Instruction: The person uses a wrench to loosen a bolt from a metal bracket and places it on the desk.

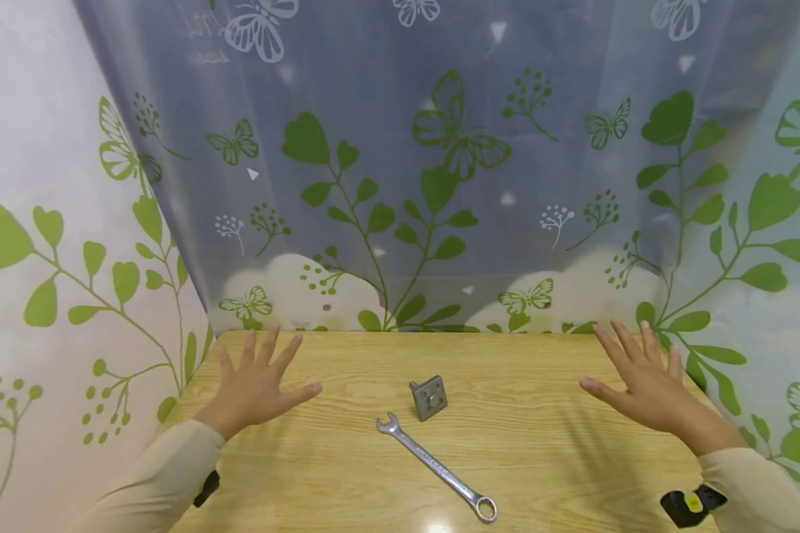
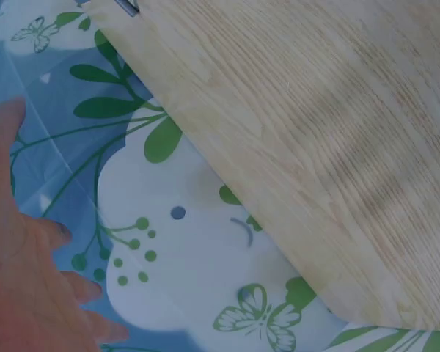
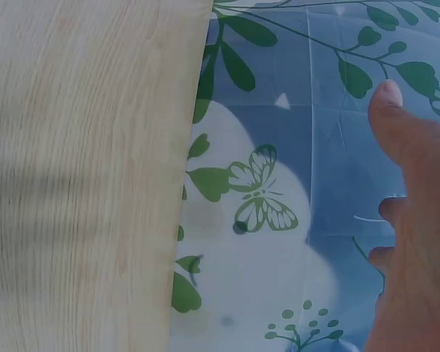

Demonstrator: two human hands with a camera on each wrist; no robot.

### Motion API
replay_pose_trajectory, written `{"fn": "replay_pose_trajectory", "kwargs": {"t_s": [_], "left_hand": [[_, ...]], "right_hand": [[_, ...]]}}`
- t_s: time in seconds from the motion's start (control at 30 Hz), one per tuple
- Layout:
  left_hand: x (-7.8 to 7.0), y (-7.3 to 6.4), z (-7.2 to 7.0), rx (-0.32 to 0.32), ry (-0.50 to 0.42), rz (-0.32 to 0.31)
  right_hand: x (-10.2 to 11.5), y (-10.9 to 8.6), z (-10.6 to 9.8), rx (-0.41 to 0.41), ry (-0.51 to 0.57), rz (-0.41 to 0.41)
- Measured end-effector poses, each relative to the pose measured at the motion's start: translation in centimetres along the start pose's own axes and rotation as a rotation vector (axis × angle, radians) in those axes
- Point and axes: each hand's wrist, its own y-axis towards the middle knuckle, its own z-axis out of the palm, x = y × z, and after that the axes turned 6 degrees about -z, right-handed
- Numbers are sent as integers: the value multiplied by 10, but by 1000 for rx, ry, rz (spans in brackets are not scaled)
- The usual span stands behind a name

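A silver combination wrench (image 1: 436,468) lies slantwise on the wooden table, its open end toward the far left and its ring end toward the near right. Just beyond the open end sits a small grey metal block (image 1: 430,398), a square plate with holes and a short stem behind it. My left hand (image 1: 256,381) is held over the table's left side with fingers spread and nothing in it. On the right, my other hand (image 1: 647,381) is likewise spread and holds nothing. Both hands are well apart from the wrench and the block.
The wood-grain table (image 1: 333,370) ends at a back edge against a blue-grey curtain (image 1: 373,185) printed with green leaves and butterflies. Pale printed sheets (image 1: 73,185) stand at the left and right sides. Each wrist wears a black strapped device (image 1: 692,505).
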Motion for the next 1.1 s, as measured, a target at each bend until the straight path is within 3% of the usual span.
{"fn": "replay_pose_trajectory", "kwargs": {"t_s": [0.3, 0.5, 0.9, 1.1], "left_hand": [[-12, 8, 17, 15, -45, 55], [-26, 20, 38, 50, -193, 145], [-60, 42, 84, 174, -442, 251], [-78, 53, 101, 187, -477, 272]], "right_hand": [[8, -1, 15, 16, 71, -25], [20, -4, 33, 27, 137, -38], [60, -11, 99, 65, 288, -84], [81, -14, 128, 94, 338, -92]]}}
